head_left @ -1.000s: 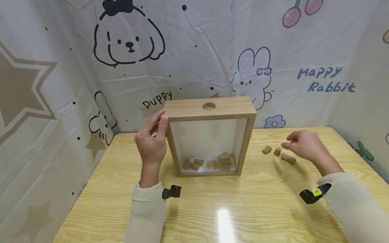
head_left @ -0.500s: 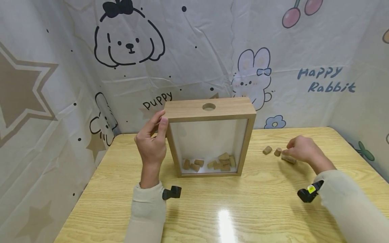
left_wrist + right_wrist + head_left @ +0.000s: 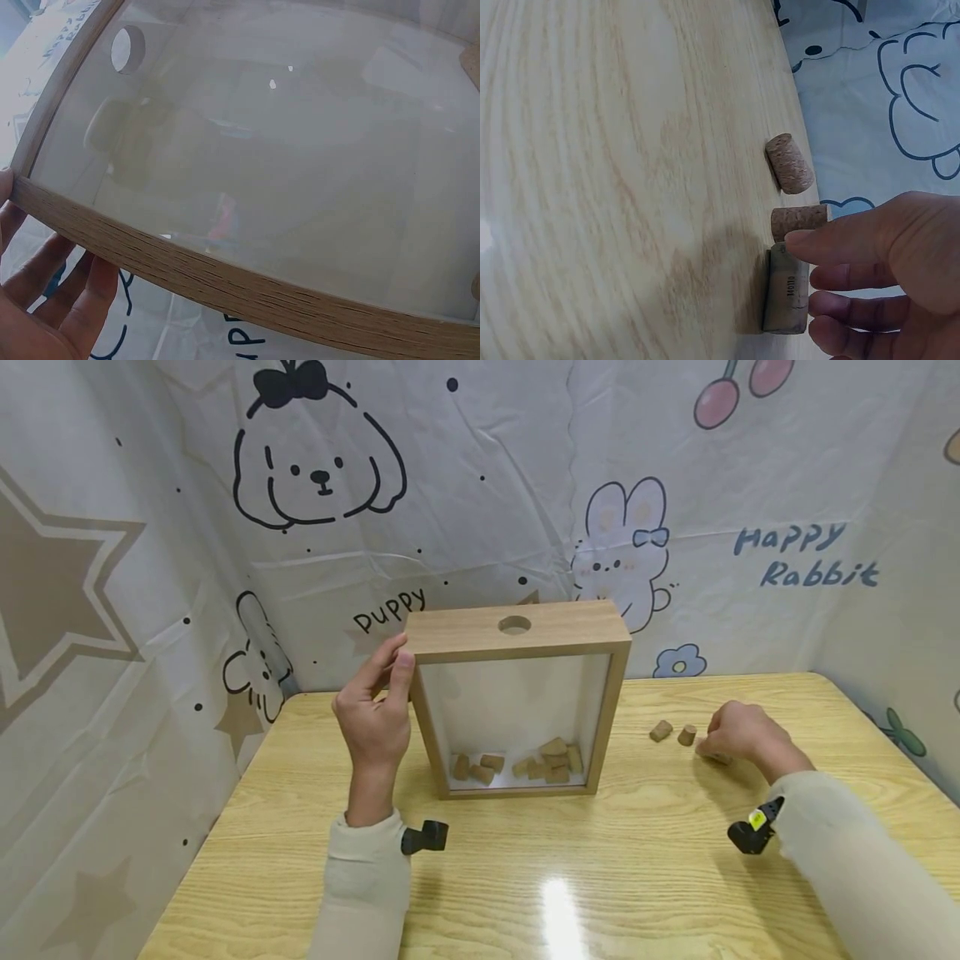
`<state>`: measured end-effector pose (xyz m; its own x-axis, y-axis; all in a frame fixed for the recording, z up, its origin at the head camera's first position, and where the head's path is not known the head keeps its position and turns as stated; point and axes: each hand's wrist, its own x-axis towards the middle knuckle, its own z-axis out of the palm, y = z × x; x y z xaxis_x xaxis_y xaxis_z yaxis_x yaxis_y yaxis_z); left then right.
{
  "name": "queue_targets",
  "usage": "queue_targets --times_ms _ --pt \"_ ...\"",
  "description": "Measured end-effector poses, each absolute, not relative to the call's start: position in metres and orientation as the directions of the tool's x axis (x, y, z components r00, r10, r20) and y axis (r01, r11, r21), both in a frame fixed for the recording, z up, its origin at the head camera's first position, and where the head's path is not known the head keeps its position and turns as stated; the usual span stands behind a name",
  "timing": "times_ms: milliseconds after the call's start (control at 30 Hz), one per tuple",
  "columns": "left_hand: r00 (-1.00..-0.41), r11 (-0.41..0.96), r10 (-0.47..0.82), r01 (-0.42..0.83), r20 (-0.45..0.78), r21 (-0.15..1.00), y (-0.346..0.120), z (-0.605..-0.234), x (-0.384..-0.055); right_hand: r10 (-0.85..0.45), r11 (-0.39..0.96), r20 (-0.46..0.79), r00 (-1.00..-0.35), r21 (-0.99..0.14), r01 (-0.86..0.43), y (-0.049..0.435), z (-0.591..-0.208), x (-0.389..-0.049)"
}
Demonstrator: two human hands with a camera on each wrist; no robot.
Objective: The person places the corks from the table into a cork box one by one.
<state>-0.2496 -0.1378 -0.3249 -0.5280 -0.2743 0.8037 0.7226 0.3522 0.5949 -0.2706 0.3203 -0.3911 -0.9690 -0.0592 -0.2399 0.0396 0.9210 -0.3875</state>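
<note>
In the head view my left hand [image 3: 372, 718] grips the upper left corner of an upright wooden-framed box [image 3: 622, 693], thumb on its front edge. The box has a clear front and a round hole [image 3: 515, 625] in its top. Several corks [image 3: 555, 748] lie at the bottom inside. My right hand [image 3: 750, 737] is down at a long wine cork [image 3: 786, 291] with printing on its side, lying on the table. Its thumb overlaps one end and its fingertips come right to the cork's side; I cannot tell whether they pinch it. Two shorter corks [image 3: 661, 731] [image 3: 687, 735] lie beside it.
The box stands on a light wood-grain table [image 3: 480, 877]. Behind and beside it hangs a pale cloth [image 3: 480, 510] with cartoon animals and lettering. Black wrist cameras [image 3: 425, 837] sit at both sleeves.
My right hand has moved down and slightly left onto the long cork, now mostly covering it in the head view. My left hand and the box have stayed put.
</note>
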Motion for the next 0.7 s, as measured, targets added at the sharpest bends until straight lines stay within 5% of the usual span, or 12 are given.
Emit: queue_targets --times_ms 700 --pt "-0.531 0.349 -0.275 0.722 0.801 0.598 -0.1383 -0.3275 -0.2511 -0.038 0.949 -0.309 -0.95 -0.309 0.062 0.3159 -0.3946 -0.2758"
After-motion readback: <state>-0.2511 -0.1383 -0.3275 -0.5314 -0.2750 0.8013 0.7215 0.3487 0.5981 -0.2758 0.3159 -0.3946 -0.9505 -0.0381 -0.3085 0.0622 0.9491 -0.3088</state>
